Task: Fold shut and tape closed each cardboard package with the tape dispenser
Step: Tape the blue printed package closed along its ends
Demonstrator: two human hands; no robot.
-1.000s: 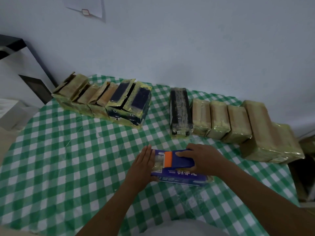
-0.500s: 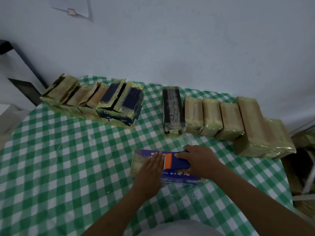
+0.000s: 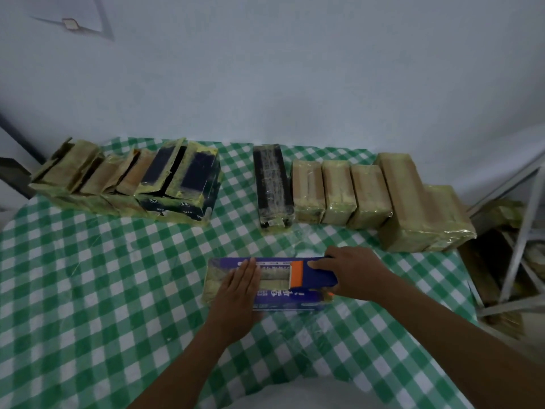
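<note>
Cardboard package (image 3: 283, 299), judged light and stiff: left hand (image 3: 236, 287) presses it, fingers (image 3: 247, 271) straight; right hand (image 3: 356, 270) grips tape dispenser (image 3: 315, 276).

I see the table (image 3: 88, 290), checked green and white. Along its far side lie a left row (image 3: 126, 181) and a right row (image 3: 354, 196) of packages. One blue package (image 3: 283, 296) lies nearer to me.

Your left hand (image 3: 237, 290) lies flat, palm down, fingers straight and together; your right hand (image 3: 355, 273) curls round the dispenser (image 3: 318, 278).
</note>
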